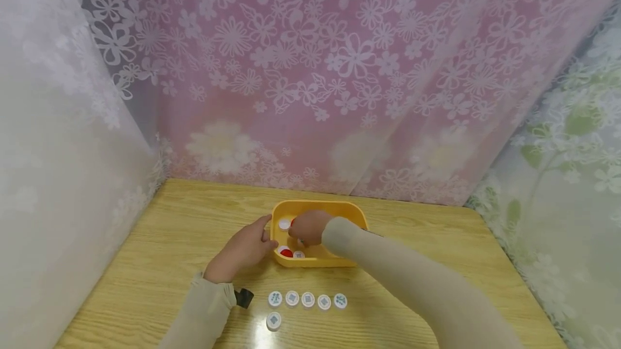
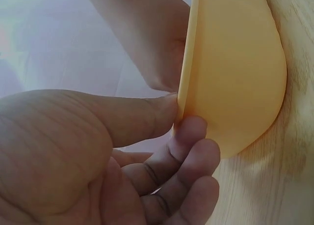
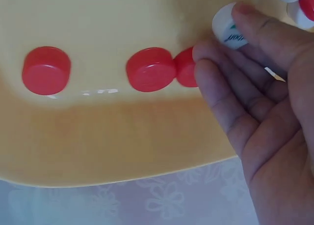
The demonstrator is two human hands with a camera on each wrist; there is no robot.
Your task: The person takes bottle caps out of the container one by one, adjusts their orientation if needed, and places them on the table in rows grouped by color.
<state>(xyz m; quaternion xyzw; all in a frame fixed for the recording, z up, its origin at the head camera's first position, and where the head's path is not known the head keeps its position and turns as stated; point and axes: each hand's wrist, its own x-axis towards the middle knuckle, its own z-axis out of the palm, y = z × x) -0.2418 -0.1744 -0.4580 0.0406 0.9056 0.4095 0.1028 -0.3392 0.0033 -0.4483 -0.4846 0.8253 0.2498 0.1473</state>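
A yellow plastic basin (image 1: 315, 263) holds loose red and white bottle caps. At its left end, my left hand (image 1: 247, 245) pinches the rim between thumb and fingers; the left wrist view shows the thumb (image 2: 147, 116) on the inner side. Inside the basin is my right hand (image 1: 309, 226). Its thumb and fingers pinch a white bottle cap (image 3: 226, 28) with printed lettering, as the right wrist view shows. Beside those fingers lie red caps (image 3: 149, 69), one partly hidden behind the fingertips. Another red cap (image 3: 46, 70) sits farther along the basin floor.
On the wooden table (image 1: 194, 214), several white caps with printed tops form a row (image 1: 308, 299) in front of the basin. A single white cap (image 1: 274, 321) lies below the row's left end. Floral curtains (image 1: 310, 68) hang behind and at both sides.
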